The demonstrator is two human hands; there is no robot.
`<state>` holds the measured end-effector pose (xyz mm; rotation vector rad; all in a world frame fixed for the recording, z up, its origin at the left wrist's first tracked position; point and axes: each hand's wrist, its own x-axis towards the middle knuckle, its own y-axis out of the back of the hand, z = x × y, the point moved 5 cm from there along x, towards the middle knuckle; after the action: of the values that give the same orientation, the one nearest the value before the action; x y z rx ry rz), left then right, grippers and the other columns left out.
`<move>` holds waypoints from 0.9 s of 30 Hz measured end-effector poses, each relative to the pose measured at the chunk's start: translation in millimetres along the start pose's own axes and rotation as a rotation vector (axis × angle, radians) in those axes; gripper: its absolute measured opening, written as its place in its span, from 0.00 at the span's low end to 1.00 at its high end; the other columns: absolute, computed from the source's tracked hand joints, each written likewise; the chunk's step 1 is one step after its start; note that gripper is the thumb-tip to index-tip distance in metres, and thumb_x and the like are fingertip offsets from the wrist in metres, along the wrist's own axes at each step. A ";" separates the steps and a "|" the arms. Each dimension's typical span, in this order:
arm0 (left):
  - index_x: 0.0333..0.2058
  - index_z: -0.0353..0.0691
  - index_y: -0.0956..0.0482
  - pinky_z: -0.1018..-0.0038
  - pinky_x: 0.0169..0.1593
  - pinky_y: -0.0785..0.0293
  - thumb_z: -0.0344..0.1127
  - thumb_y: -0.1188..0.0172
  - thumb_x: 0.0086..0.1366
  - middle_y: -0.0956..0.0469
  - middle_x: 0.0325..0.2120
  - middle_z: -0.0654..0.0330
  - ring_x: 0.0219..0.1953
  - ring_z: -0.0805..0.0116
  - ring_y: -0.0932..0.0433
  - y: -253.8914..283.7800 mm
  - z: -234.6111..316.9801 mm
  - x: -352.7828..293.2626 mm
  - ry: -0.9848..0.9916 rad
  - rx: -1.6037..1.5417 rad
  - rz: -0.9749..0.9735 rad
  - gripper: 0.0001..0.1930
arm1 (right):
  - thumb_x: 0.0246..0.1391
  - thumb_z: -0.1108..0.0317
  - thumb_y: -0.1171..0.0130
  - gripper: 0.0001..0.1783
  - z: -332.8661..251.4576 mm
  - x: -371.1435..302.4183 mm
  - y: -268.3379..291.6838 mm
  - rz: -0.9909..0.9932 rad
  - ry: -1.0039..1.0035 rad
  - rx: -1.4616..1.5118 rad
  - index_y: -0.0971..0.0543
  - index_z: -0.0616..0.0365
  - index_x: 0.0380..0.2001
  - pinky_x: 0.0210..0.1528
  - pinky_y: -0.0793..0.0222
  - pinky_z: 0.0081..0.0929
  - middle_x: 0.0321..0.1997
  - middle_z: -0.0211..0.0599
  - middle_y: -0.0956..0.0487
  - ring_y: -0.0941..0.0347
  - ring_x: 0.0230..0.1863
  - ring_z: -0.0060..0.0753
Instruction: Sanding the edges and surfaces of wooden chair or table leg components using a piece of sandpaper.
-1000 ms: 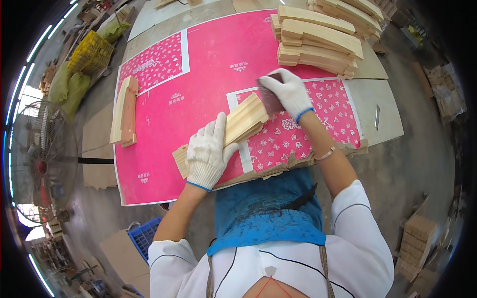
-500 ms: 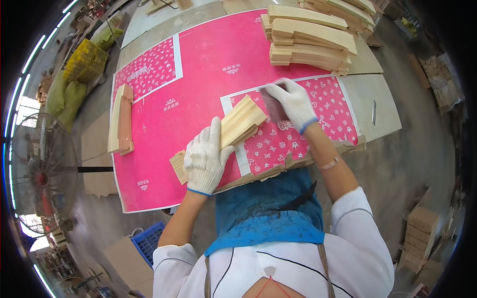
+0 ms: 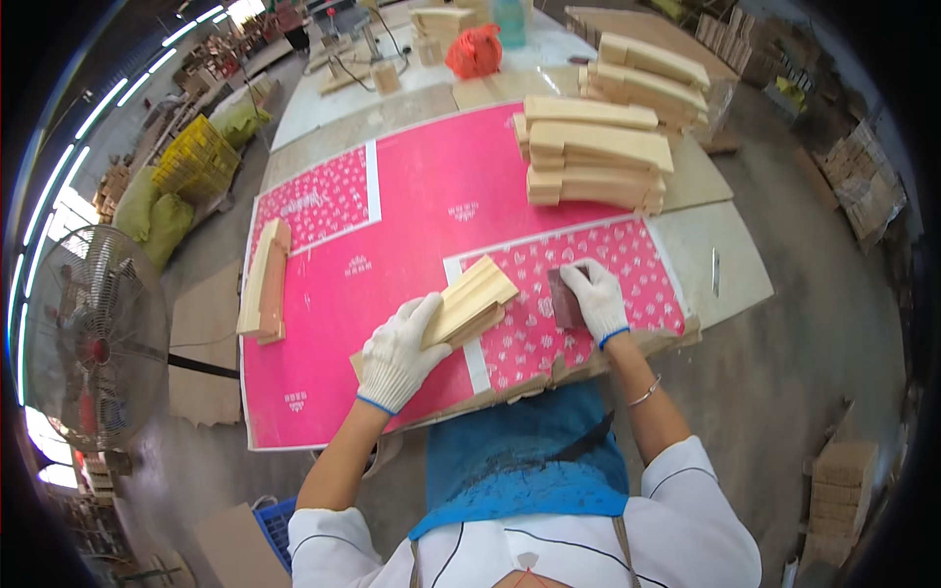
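Observation:
My gloved left hand [image 3: 400, 355] is wrapped round a pale, grooved wooden piece [image 3: 474, 300], which slants away from me toward the upper right. Its near end sticks out by my wrist; the palm hides the middle. In my gloved right hand [image 3: 598, 298] is a dark brown rectangle of sandpaper [image 3: 566, 299], thumb and fingers closed on its right side. The sandpaper sits over the patterned pink sheet [image 3: 520, 358], to the right of the wooden piece and apart from it. Whether it touches the sheet I cannot tell.
Stacked curved wooden pieces [image 3: 600, 147] stand at the back right of the pink-covered table [image 3: 412, 196]. Another wooden piece [image 3: 265, 282] lies by the left edge. Farther back sits a red plastic bag [image 3: 474, 52]. A large fan [image 3: 93, 343] stands left of the table.
My right hand has come down toward me with the sandpaper, which was blurred before. The left hand still grips the wooden piece. The view has tilted up, showing more of the far table.

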<state>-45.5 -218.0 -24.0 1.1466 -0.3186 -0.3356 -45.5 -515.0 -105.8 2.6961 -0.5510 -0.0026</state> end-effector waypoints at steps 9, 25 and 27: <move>0.58 0.41 0.29 0.58 0.51 0.26 0.39 0.43 0.64 0.25 0.53 0.48 0.49 0.49 0.22 36.2 0.9 21.7 -0.039 -0.095 -0.132 0.24 | 0.60 0.62 0.39 0.13 -5.6 7.1 -1.6 -0.031 -0.127 0.454 0.19 0.63 0.37 0.41 0.30 0.20 0.34 0.28 0.20 0.27 0.36 0.18; 0.62 0.40 0.34 0.60 0.53 0.28 0.49 0.29 0.51 0.23 0.49 0.52 0.48 0.52 0.22 -27.1 2.0 -2.0 -0.049 0.171 0.091 0.41 | 0.56 0.46 0.45 0.26 -36.0 53.2 -92.4 -0.405 -0.019 -0.093 0.18 0.62 0.40 0.47 0.28 0.33 0.40 0.52 0.18 0.21 0.42 0.46; 0.61 0.41 0.33 0.60 0.53 0.27 0.50 0.29 0.51 0.23 0.50 0.51 0.49 0.52 0.22 -25.7 1.0 -2.5 -0.029 0.155 0.111 0.41 | 0.58 0.47 0.46 0.26 -30.2 33.1 -71.3 -0.413 0.048 -0.252 0.18 0.62 0.39 0.48 0.28 0.34 0.40 0.52 0.18 0.21 0.43 0.47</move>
<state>-50.6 -227.4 -47.6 1.2717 -0.4382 -0.2327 14.3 -455.8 -102.0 2.5034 0.0278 -0.1108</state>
